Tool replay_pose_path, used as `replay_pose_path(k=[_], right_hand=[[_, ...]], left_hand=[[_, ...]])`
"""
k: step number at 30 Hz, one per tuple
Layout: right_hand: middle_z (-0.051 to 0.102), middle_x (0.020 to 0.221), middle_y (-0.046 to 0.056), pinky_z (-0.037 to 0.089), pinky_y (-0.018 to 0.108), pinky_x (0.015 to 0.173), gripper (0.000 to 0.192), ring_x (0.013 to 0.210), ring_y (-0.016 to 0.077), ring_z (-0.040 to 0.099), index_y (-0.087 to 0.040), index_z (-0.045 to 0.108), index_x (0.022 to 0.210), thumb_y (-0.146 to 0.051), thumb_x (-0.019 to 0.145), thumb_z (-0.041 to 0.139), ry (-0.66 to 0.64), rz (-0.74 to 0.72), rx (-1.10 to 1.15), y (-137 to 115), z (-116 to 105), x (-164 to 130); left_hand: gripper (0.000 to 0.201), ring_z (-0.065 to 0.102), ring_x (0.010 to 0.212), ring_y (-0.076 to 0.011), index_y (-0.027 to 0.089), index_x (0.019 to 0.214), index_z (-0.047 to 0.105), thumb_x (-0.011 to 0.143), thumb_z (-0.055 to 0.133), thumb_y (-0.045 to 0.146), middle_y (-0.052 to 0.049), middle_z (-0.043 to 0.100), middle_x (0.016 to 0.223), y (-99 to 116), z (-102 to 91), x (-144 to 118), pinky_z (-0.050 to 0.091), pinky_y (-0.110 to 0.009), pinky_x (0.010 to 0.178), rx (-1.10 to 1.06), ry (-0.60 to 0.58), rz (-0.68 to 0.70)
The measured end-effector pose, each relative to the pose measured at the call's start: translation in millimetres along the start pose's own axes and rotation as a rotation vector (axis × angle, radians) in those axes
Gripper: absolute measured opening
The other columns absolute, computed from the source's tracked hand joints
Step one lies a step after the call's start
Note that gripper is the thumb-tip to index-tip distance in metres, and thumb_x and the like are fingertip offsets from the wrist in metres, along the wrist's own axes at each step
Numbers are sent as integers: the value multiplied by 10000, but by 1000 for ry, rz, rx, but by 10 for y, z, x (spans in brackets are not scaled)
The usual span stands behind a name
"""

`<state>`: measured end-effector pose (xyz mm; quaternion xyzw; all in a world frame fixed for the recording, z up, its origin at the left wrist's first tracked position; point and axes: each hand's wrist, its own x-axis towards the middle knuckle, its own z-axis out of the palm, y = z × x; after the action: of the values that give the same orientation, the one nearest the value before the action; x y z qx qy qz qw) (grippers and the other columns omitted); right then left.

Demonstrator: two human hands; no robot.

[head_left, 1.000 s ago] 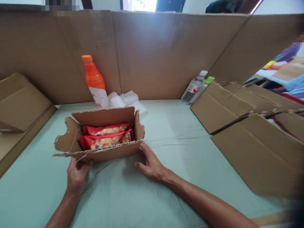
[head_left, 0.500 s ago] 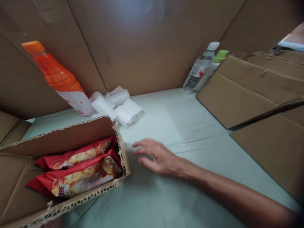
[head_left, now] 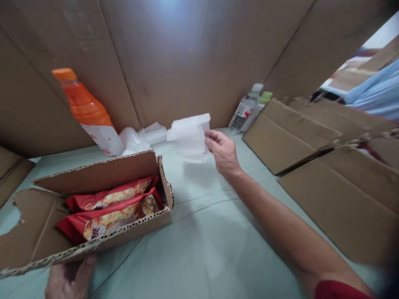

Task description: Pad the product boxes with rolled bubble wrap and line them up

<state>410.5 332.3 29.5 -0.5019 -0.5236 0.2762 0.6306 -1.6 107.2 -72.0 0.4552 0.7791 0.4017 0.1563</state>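
An open cardboard box (head_left: 102,176) lies on the pale green table (head_left: 199,249) at the left, with two red snack packets (head_left: 112,209) inside. My left hand (head_left: 70,279) grips the box's near flap at the bottom left. My right hand (head_left: 222,151) is stretched out past the box and pinches a white bubble-wrap piece (head_left: 190,135), lifted off the table. More white wrap pieces (head_left: 141,137) lie just behind the box.
An orange drink bottle (head_left: 89,112) leans behind the box at the left. A clear water bottle (head_left: 245,110) and a green-capped bottle (head_left: 264,99) rest against the cardboard wall (head_left: 187,62). Flattened cardboard sheets (head_left: 327,166) cover the table's right side.
My right hand has left the table beside the box, reached back and picked up a white wrap piece. The view has swung closer and to the left.
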Motion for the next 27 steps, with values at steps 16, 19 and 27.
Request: replay_pose_path(k=[16,19,27], right_hand=[[724,1068,72,523,370,891,274,825,194,629,-222,750,1036,-233,792,625,-246,133,-681,-245,-844,-1028],[684,1245,114,491,414,983,451,1021,252,648,-204,677,1252,-265,806,647,-293,22,-811,-168,-647,-850],[744,898,33,486,304,845,221,877,199,654,-183,749,982,-285,855,599,-371,-20,-722,-121,163,-192]], left_hand=[[910,608,1195,-379,190,1378,508,622,802,602,-145,643,1264,326,103,11,400,-603,1122,-419,-101,-5],[931,579,1249,-396,199,1418,483,632,795,590,-150,622,1308,380,98,4,398,-612,1124,-413,-89,13],[861,640,1116,-363,178,1345,534,621,788,568,-129,662,1165,401,74,-2,510,-569,1017,-343,-59,-16]])
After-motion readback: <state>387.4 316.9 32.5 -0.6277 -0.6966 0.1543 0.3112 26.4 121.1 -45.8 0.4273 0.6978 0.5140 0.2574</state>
